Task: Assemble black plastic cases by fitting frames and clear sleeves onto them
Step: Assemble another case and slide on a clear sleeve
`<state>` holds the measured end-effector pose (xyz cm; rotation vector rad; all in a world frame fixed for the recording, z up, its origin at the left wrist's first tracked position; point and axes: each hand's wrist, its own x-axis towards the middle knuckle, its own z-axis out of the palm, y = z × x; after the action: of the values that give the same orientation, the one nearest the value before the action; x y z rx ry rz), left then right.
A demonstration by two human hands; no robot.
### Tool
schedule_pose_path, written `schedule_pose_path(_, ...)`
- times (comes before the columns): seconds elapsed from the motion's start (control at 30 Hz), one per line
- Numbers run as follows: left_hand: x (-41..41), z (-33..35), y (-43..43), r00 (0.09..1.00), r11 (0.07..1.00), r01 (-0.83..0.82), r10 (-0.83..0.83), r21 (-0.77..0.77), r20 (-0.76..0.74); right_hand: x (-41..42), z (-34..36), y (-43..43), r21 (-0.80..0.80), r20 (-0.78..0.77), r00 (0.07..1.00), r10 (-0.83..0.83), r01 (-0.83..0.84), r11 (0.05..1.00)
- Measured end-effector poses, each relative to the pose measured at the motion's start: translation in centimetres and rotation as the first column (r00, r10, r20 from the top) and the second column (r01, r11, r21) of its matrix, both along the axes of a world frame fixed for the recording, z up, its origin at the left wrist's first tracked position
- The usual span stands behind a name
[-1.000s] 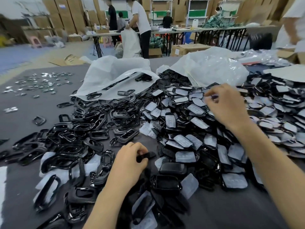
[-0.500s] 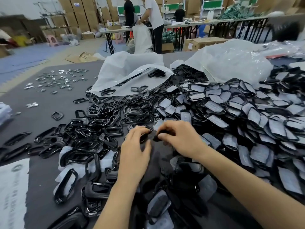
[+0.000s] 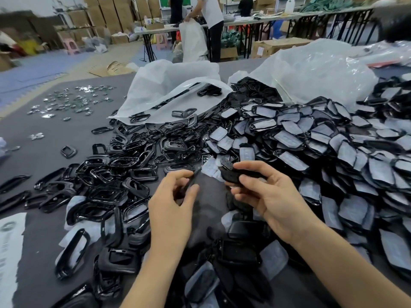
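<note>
My left hand (image 3: 172, 202) pinches a thin black frame piece (image 3: 193, 178) between thumb and fingers, above the grey table. My right hand (image 3: 266, 192) grips a black plastic case (image 3: 231, 175) with curled fingers, a hand's width to the right of the frame piece. The two parts are held apart, close above the table. A heap of glossy black frames (image 3: 124, 165) lies to the left. A large heap of cases with clear sleeves (image 3: 322, 147) spreads to the right.
Two white plastic bags (image 3: 173, 85) spill parts at the back of the grey table (image 3: 44, 134). Small shiny metal pieces (image 3: 73, 101) are scattered far left. A printed sheet (image 3: 9, 252) lies at the left edge. People stand at tables in the background.
My right hand came back from the far heap with a black case and met my left hand; now both hands sit lower in view and slightly apart, each holding its part.
</note>
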<state>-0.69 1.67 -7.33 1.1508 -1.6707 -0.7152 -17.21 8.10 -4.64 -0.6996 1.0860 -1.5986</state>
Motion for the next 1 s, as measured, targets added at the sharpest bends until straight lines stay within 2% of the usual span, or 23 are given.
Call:
schedule_pose_path(0.1, -0.6, 0.4, 0.5, 0.971, 0.972, 0.111, -0.063, 0.206, -0.229, 0.4, -0.3, 0.1, 0.007, -0.103, 0.993, -0.061, 0.062, 0.998)
schedule_pose_path(0.2, -0.9, 0.7, 0.9, 0.941, 0.940, 0.186, -0.086, 0.287, -0.328, 1.1, -0.8, 0.2, 0.027, -0.161, 0.984, -0.074, 0.080, 0.996)
schedule_pose_path(0.37, -0.9, 0.8, 1.0, 0.874, 0.863, 0.258, -0.018, 0.433, -0.485, 1.4, -0.9, 0.3, 0.013, -0.126, 0.992, -0.031, 0.033, 0.999)
schedule_pose_path(0.5, -1.1, 0.7, 1.1, 0.823, 0.823, 0.341, -0.027, 0.454, -0.568, 1.4, -1.0, 0.3, -0.023, -0.195, 0.976, -0.099, 0.096, 0.995)
schedule_pose_path(0.67, -1.0, 0.5, 1.0, 0.797, 0.777, 0.414, -0.056, 0.475, -0.602, 1.4, -0.9, 0.3, -0.064, -0.164, 0.975, -0.153, 0.144, 0.987)
schedule_pose_path(0.83, -1.6, 0.4, 1.7, 0.731, 0.722, 0.563, -0.208, 0.402, -0.650, 1.6, -0.9, 0.4, -0.055, -0.288, 0.949, -0.128, 0.117, 0.992)
schedule_pose_path(1.0, -1.7, 0.4, 1.9, 0.672, 0.688, 0.634, -0.263, 0.354, -0.692, 1.5, -1.0, 0.3, -0.037, -0.315, 0.942, -0.116, 0.110, 0.993)
